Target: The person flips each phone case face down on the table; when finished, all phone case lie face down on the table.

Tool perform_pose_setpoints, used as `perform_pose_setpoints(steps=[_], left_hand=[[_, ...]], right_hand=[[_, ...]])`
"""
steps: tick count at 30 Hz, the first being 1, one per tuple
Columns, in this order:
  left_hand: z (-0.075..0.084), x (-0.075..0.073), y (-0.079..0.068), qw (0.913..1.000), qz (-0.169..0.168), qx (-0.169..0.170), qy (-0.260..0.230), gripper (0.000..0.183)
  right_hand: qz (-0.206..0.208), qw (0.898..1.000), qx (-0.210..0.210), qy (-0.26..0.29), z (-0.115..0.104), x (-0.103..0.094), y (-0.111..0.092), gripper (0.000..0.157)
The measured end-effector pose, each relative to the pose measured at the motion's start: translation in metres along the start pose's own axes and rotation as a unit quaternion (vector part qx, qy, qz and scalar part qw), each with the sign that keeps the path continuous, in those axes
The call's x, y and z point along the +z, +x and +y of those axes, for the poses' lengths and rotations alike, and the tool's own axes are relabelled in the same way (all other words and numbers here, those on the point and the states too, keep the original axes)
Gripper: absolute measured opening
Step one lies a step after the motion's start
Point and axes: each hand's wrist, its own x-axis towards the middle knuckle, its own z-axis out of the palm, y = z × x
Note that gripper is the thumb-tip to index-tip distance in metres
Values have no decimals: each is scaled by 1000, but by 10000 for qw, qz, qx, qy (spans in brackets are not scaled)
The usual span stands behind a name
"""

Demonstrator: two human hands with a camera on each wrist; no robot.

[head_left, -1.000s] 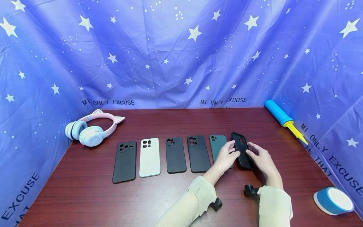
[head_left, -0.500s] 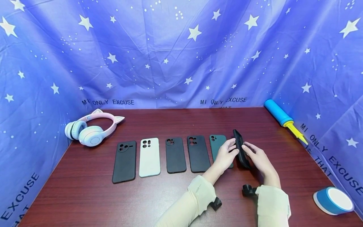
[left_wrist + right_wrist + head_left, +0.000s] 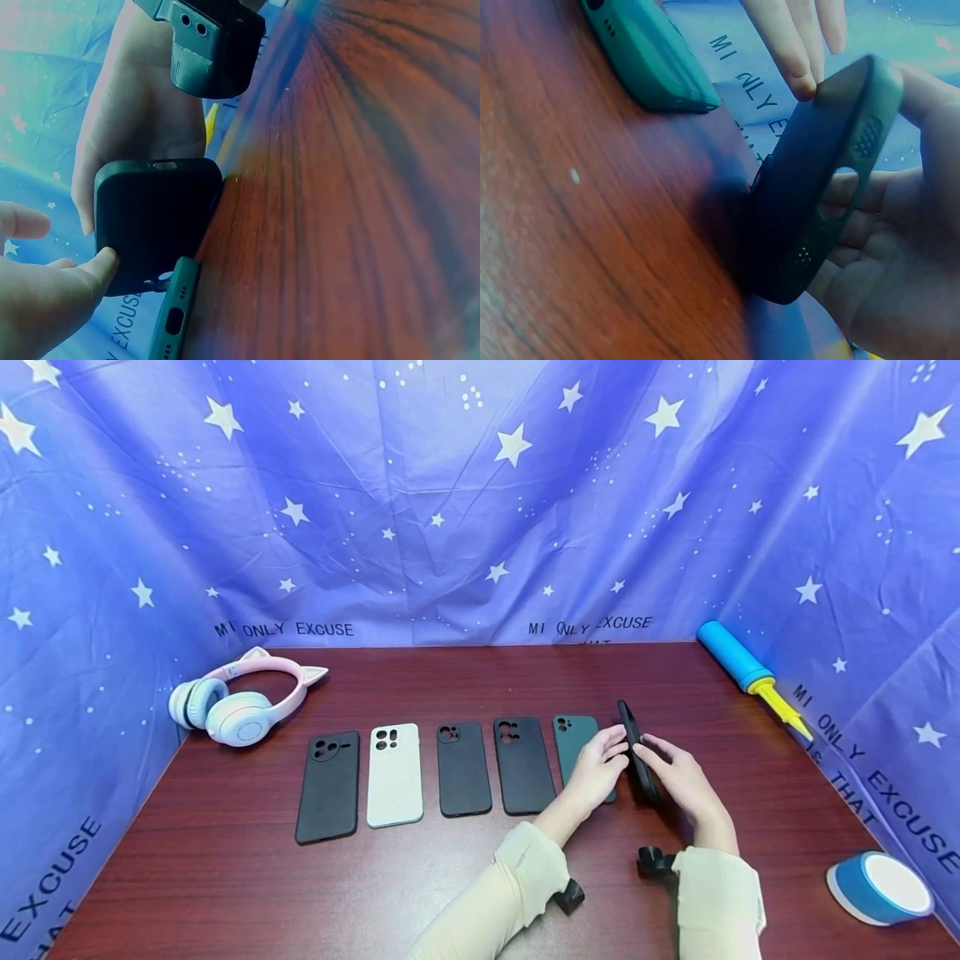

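Observation:
A black phone case stands tilted on its long edge at the right end of a row of cases, nearly edge-on in the head view. My right hand holds it from the right; in the right wrist view its fingers show through the cutout of the case. From the left, my left hand touches the upper edge with a fingertip, its other fingers loosely extended. In the left wrist view the smooth back of the case faces the left hand. Below my left hand lies a green phone case, partly covered.
Leftward lie two black cases, a white case and another black case. Cat-ear headphones sit at the left. A blue-yellow hand pump and a blue-white round object are at the right.
The black case has turned from showing its hollow inside to standing nearly edge-on, its upper edge swinging left. My right hand has shifted slightly left with it; the left hand has barely moved.

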Motion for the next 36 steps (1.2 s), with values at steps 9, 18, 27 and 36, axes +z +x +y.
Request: perform_pose_setpoints(steps=[9, 18, 27, 36], left_hand=[[0, -1, 1, 9997, -200, -74, -84, 50], [-3, 2, 4, 9965, -176, -724, 370, 52], [-5, 5, 4, 9937, -304, -1047, 247, 53], [-5, 5, 3, 9908, -504, -1239, 190, 56]], right_hand=[[-193, 9969, -74, 758, 1, -2, -1, 66], [-236, 9885, -174, 1481, 5, -3, -1, 63], [-242, 9824, -422, 1805, 10, -5, -3, 61], [-541, 9387, -671, 3337, 17, -5, -3, 36]])
